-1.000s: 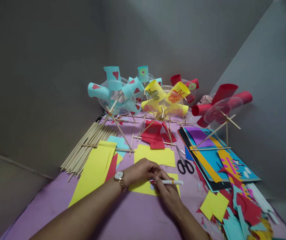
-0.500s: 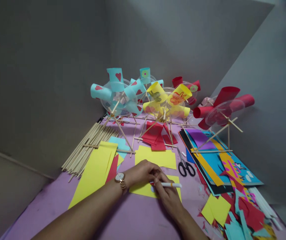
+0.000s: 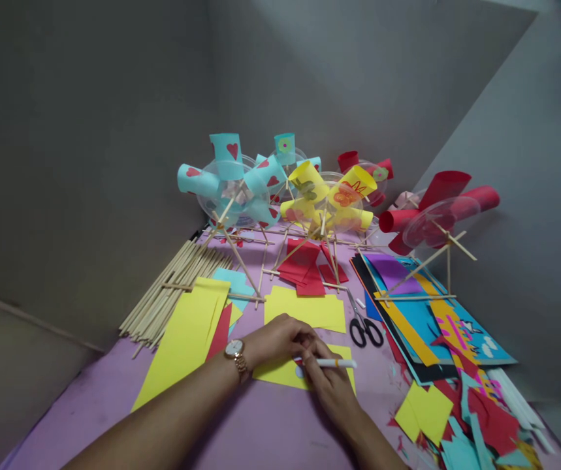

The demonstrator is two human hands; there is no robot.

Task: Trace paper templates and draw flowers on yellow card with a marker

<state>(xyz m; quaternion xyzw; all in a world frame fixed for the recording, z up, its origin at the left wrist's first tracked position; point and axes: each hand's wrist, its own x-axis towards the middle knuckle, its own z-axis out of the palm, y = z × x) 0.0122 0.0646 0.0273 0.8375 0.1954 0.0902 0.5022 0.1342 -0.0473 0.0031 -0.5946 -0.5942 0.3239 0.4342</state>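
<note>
My right hand (image 3: 329, 385) is closed round a white pen (image 3: 335, 363) that lies across its fingers, tip toward the left. The pen tip rests at a small white and red shape on a yellow paper piece (image 3: 280, 371) on the purple table (image 3: 270, 431). My left hand (image 3: 280, 338), with a gold watch on the wrist, rests on the same yellow piece, fingers curled down and pressing it beside the pen tip.
Black-handled scissors (image 3: 364, 329) lie just right of the hands. Yellow sheets (image 3: 185, 336), a bundle of wooden sticks (image 3: 167, 294), stacked coloured paper (image 3: 422, 307) and scraps (image 3: 461, 418) surround them. Paper-cup wheel models on stick frames (image 3: 241, 183) stand at the back against grey walls.
Both hands and the pen have stayed almost in place; the view shifted slightly downward at first, then held steady.
</note>
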